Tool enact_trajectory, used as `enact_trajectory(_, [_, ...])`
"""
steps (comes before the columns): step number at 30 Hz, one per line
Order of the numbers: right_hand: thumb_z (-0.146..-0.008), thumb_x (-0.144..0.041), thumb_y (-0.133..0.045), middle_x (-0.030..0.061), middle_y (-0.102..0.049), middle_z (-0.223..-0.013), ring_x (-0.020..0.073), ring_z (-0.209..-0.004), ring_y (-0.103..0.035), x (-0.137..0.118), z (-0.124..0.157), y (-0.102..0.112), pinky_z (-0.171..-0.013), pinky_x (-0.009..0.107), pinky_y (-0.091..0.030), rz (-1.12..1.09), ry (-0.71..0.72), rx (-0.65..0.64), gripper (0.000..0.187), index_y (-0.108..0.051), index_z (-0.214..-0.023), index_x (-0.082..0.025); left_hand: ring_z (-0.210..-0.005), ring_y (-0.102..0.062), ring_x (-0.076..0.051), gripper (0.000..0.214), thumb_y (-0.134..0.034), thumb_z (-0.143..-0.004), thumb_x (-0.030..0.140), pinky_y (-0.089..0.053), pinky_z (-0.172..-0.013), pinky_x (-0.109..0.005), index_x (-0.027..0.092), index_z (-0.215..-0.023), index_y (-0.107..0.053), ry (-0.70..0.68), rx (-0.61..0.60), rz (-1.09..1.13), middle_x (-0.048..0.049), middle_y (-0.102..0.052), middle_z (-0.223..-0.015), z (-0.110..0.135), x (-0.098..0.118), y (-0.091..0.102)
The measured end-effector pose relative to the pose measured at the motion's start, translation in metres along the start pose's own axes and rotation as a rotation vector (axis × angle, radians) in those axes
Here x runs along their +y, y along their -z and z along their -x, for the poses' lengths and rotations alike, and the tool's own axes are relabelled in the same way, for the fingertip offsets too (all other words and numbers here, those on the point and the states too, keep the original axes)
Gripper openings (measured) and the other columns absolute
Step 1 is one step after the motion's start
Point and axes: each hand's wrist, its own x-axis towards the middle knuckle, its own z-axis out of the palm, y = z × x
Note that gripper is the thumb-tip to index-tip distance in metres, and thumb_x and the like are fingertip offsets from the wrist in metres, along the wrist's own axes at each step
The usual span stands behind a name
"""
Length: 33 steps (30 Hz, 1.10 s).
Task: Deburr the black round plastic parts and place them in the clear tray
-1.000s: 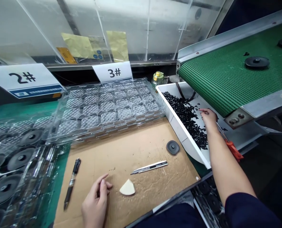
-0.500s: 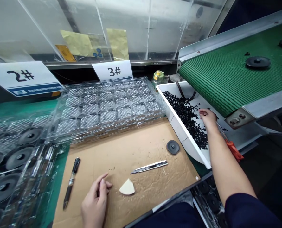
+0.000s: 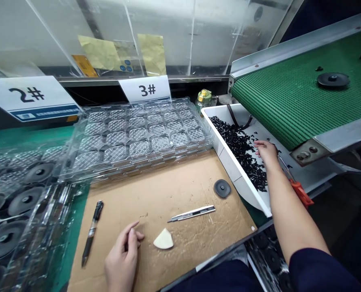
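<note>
My left hand [image 3: 124,253] rests on the cardboard sheet [image 3: 132,194], fingers loosely bent and apart, holding nothing. Just right of it lies a cream wedge-shaped piece [image 3: 164,239]. Beyond that are a slim utility knife [image 3: 192,213] and a round black disc [image 3: 222,188] with a raised centre. A dark pen [image 3: 92,233] lies to the left. My right hand [image 3: 265,153] is over the white bin [image 3: 226,162], at the edge of a heap of small black parts [image 3: 235,140]. Its fingers are stretched forward, with nothing visible in them.
Stacked clear plastic trays [image 3: 138,134] stand behind the cardboard. More trays with black discs [image 3: 25,200] are at left. A green conveyor belt [image 3: 302,97] carrying discs overhangs the bin. A tool with an orange handle [image 3: 301,194] lies by my right forearm.
The whole view has shifted slightly. My right hand stays at the black parts in the bin, and my left hand keeps its place on the cardboard.
</note>
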Motion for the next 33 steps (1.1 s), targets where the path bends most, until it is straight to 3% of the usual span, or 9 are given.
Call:
enact_trajectory(10, [-0.089, -0.032, -0.054, 0.0075, -0.058, -0.113, 0.0171, -0.093, -0.059, 0.0, 0.002, -0.003, -0.078, 0.036, -0.052, 0.118, -0.071, -0.05, 0.03, -0.055, -0.113, -0.015, -0.072, -0.061, -0.017, 0.039, -0.043, -0.085, 0.051, -0.048, -0.072, -0.027, 0.025, -0.109, -0.059, 0.01, -0.001, -0.006, 0.0005, -0.064, -0.078, 0.0, 0.0, 0.001])
enact_trajectory(22, [-0.089, -0.033, -0.054, 0.0071, -0.058, -0.112, 0.0176, -0.095, -0.059, 0.007, 0.003, -0.003, -0.081, 0.037, -0.051, 0.419, -0.081, -0.116, 0.028, -0.056, -0.111, -0.016, -0.069, -0.061, -0.016, 0.037, -0.043, -0.085, 0.05, -0.048, -0.07, -0.026, 0.024, -0.107, -0.059, -0.005, 0.011, -0.025, 0.0011, -0.064, -0.076, 0.0, 0.002, 0.001])
enact_trajectory(33, [-0.09, -0.034, -0.052, 0.0069, -0.058, -0.111, 0.0176, -0.094, -0.059, -0.02, 0.026, -0.018, -0.08, 0.037, -0.051, 0.576, 0.111, -0.079, 0.03, -0.055, -0.113, -0.015, -0.067, -0.062, -0.016, 0.039, -0.042, -0.086, 0.05, -0.05, -0.068, -0.026, 0.021, -0.105, -0.06, -0.045, 0.013, -0.009, -0.0003, -0.065, -0.074, -0.001, 0.006, 0.003])
